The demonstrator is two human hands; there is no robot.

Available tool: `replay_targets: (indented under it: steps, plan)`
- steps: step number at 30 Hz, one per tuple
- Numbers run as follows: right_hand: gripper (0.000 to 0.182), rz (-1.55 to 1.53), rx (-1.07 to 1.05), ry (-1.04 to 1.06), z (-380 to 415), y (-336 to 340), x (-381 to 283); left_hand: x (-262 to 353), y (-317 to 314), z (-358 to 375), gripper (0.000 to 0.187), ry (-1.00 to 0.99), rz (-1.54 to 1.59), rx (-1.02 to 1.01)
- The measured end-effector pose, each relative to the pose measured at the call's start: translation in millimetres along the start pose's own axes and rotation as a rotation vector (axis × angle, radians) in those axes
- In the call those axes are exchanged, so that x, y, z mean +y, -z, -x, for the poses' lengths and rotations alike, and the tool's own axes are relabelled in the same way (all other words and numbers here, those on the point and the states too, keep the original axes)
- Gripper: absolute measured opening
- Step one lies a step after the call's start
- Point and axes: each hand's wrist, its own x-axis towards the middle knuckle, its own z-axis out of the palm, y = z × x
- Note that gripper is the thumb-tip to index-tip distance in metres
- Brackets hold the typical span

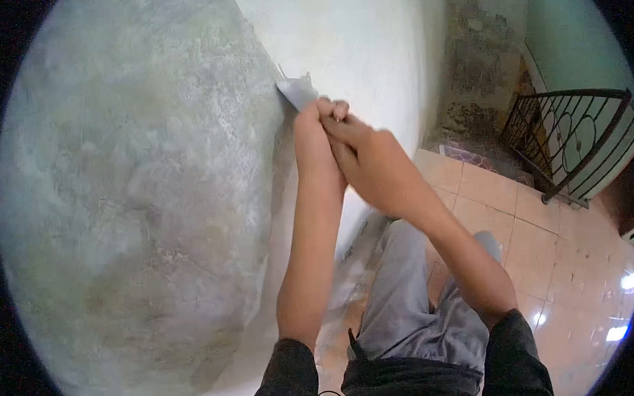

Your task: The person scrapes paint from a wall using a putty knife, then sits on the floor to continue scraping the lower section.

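Observation:
Both my hands are together on a flat metal scraper (298, 91), whose blade lies against the wall where a grey, mottled surface (162, 168) meets a white one (346, 36). My left hand (316, 139) is closed around the handle, which the fingers mostly hide. Over and beside it, my right hand (371, 158) is wrapped, its fingers closed on the same grip. A thin ragged edge of loose material (306, 76) shows at the blade.
Tan floor tiles (484, 192) spread out at the lower right. A black metal railing (573, 140) stands beside steps at the right, near a stained wall (476, 60). My legs in grey trousers (418, 299) are below my arms.

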Motion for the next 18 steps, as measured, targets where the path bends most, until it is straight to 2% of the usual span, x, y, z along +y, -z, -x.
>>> replay_targets:
  steps: [1,2,3,4,6,7,11,12,14,15,18]
  plan:
    - [0.029,0.022,-0.047,-0.078,-5.5,4.3,0.5,0.6,-3.6,-7.4,0.008,0.009,0.012,-0.001]
    - [0.031,0.043,-0.098,-0.167,-10.8,9.3,1.5,-1.2,-4.4,-11.4,0.008,-0.038,-0.048,-0.084]
    - [0.031,-0.005,-0.120,-0.242,-6.9,7.0,-1.6,-8.5,5.3,-8.1,0.012,-0.048,-0.019,-0.064]
    - [0.031,-0.003,-0.115,-0.231,-2.5,7.3,-0.8,-9.2,0.2,-12.8,0.015,-0.087,0.005,-0.070]
    - [0.029,0.011,-0.006,-0.016,3.8,2.6,3.3,-8.9,-0.4,-0.5,0.014,0.028,0.060,0.009]
    - [0.028,0.013,-0.005,0.025,1.4,-1.1,6.3,-5.3,1.2,-3.3,0.014,-0.011,0.024,-0.028]
    - [0.026,-0.050,-0.016,-0.118,-4.7,9.3,1.3,-5.5,-6.5,-8.8,0.007,-0.020,0.069,-0.042]
    - [0.026,-0.049,-0.014,-0.102,-0.6,7.1,4.0,-7.6,-2.0,-7.8,0.007,-0.034,0.070,-0.050]
    - [0.027,-0.045,0.018,0.062,2.6,-0.5,16.3,-8.5,2.4,-2.9,0.007,0.010,0.050,-0.030]
    - [0.027,-0.014,-0.043,0.048,-0.2,3.4,18.0,-11.0,5.2,-4.5,0.008,-0.023,0.082,-0.032]
    - [0.027,-0.073,-0.005,-0.046,1.6,11.5,12.8,-12.7,-8.8,0.8,0.007,-0.036,0.050,-0.031]
